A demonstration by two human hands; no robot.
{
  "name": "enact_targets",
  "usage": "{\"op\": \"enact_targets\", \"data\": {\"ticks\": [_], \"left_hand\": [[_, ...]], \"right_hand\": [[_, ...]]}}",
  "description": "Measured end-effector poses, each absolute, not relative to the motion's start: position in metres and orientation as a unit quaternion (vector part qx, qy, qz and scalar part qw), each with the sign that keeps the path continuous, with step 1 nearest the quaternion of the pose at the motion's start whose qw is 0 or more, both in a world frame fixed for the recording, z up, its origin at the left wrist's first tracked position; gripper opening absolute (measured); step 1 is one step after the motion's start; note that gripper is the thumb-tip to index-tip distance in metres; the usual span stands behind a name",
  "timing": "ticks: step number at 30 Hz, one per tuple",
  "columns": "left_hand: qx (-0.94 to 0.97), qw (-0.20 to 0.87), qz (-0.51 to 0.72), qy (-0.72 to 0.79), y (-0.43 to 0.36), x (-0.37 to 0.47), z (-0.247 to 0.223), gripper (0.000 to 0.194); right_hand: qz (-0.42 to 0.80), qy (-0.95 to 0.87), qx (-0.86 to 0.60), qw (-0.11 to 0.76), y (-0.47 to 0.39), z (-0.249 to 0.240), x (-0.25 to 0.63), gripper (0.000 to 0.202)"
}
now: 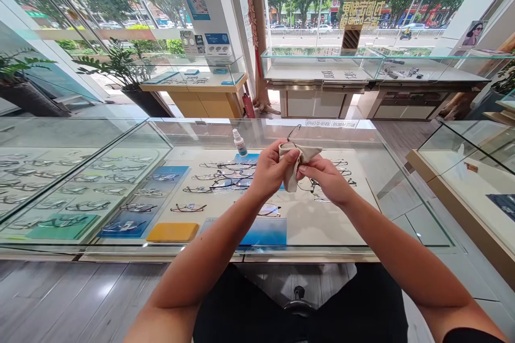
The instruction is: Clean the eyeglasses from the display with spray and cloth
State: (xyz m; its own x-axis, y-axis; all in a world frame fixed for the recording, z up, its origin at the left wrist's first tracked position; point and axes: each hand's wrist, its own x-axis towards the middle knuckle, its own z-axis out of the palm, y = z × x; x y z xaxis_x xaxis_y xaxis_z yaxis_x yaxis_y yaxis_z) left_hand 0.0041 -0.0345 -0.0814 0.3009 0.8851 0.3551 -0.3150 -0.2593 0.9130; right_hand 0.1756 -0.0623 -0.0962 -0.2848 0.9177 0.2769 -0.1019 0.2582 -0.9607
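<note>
Above the glass counter, my left hand (pixel 270 167) is closed around a beige cleaning cloth (pixel 290 176), its thumb pressed on the folds. A pair of eyeglasses (pixel 295 133) is wrapped in the cloth; one thin dark temple sticks up past the top, while the lenses are mostly covered. My right hand (pixel 326 176) pinches the cloth and glasses from the other side, thumb against fingers. Part of the thin frame seems to hang below the right fingers, but I cannot tell it from the glasses in the case beneath. A small white spray bottle (pixel 240 143) stands upright on the counter, left of my hands.
The glass display case (pixel 322 251) under my hands holds rows of eyeglasses (pixel 188 208) and a yellow box (pixel 173 232). Another glass case (pixel 466 171) stands at right. Further cases, potted plants (pixel 129 72) and a wooden post (pixel 257 37) stand by the windows.
</note>
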Motion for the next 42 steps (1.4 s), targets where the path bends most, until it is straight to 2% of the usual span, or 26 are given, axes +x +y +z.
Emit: {"op": "enact_targets", "data": {"ticks": [3,9,13,19,29,42], "left_hand": [[0.565,0.553,0.556,0.256,-0.031,0.003,-0.085,0.057],[0.508,0.633,0.546,0.207,-0.022,0.002,-0.08,0.053],[0.484,0.645,0.553,0.209,-0.02,0.0,-0.077,0.055],[0.539,0.657,0.468,0.242,-0.023,0.0,-0.084,0.058],[0.61,0.656,0.377,0.235,-0.033,0.008,-0.095,0.064],[0.555,0.647,0.437,0.288,-0.045,0.016,-0.093,0.056]], "right_hand": [[0.493,-0.63,-0.331,0.5,-0.064,-0.095,0.174,0.036],[0.515,-0.599,-0.319,0.524,-0.057,-0.095,0.182,0.033],[0.53,-0.568,-0.312,0.547,-0.054,-0.09,0.192,0.031],[0.544,-0.514,-0.288,0.598,-0.054,-0.08,0.202,0.028],[0.597,-0.496,-0.292,0.559,-0.057,-0.085,0.195,0.031],[0.591,-0.498,-0.301,0.559,-0.057,-0.089,0.185,0.037]]}}
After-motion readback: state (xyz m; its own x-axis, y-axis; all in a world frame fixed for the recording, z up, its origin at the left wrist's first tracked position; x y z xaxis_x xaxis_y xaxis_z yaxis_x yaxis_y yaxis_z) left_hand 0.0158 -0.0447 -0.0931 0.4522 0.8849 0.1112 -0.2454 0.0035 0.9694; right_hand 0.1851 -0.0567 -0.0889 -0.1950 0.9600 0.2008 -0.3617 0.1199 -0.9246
